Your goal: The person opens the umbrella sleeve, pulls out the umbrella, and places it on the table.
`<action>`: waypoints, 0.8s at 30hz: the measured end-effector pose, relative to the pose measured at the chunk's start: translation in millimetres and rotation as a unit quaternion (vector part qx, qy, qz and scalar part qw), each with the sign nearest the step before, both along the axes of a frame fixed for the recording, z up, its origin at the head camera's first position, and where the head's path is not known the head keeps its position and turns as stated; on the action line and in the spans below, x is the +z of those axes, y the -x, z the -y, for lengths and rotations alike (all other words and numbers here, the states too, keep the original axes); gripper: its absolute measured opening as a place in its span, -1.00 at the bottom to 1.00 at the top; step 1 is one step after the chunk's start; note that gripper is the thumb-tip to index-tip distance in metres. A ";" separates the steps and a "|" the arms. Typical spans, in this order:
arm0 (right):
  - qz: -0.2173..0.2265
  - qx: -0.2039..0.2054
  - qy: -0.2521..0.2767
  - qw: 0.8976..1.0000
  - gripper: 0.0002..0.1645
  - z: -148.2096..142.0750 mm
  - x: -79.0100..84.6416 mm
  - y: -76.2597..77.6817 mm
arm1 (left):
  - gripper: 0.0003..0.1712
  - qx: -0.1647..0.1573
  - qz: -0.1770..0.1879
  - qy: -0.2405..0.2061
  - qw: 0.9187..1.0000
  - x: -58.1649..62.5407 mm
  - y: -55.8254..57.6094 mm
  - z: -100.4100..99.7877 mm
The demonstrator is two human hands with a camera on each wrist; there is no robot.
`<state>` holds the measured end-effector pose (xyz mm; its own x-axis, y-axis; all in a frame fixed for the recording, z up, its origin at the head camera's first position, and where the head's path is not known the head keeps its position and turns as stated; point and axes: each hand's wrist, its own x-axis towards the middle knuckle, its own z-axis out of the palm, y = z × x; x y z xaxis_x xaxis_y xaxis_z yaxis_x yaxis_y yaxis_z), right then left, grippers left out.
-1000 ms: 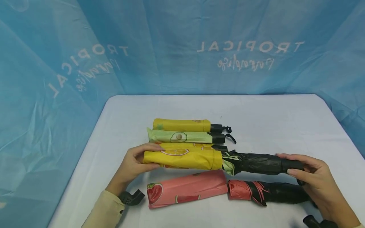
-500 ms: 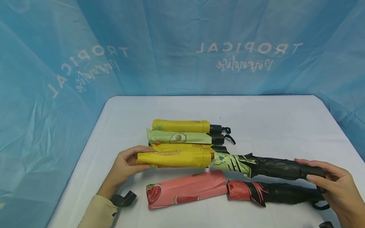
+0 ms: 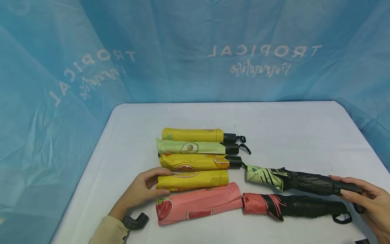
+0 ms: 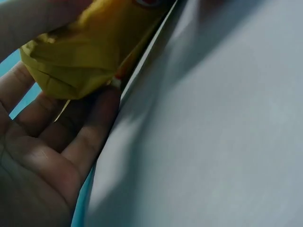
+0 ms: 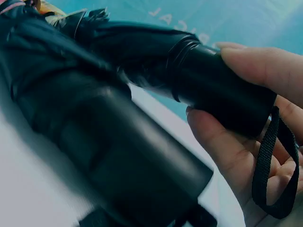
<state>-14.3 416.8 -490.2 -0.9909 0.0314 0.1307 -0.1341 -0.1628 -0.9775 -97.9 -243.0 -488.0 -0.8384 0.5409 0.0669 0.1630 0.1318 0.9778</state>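
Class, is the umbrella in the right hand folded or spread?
Folded. In the head view, the green and black umbrella is gathered into one slim, narrow bundle.

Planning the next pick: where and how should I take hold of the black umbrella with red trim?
Probably pinch the smooth handle of the black umbrella with red trim crosswise, coming from the right: it lies with that end pointing right, while its other end sits beside the pink sleeve. The right hand holds the green-trimmed umbrella, so free it first.
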 end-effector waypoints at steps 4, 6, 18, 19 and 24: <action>0.036 0.005 -0.015 0.999 -0.45 -8.5 -7.4 1.3 | -0.39 -0.005 -0.010 0.041 0.999 0.2 0.1 -6.4; 0.066 0.010 -0.024 0.997 -0.45 -10.3 -9.7 2.3 | -0.40 -0.012 -0.009 0.053 0.998 0.5 0.6 -8.0; 0.093 0.052 -0.301 0.948 -0.56 3.5 -8.2 13.8 | -0.44 -0.140 0.043 0.040 0.988 8.0 4.4 -3.8; 0.088 0.047 -0.346 0.933 -0.55 3.8 -6.8 14.1 | -0.43 -0.150 0.045 0.033 0.987 8.1 4.5 -4.0; 0.091 0.052 -0.425 0.899 -0.47 4.9 0.0 20.0 | -0.32 -0.158 0.034 0.016 0.987 8.9 3.7 -4.8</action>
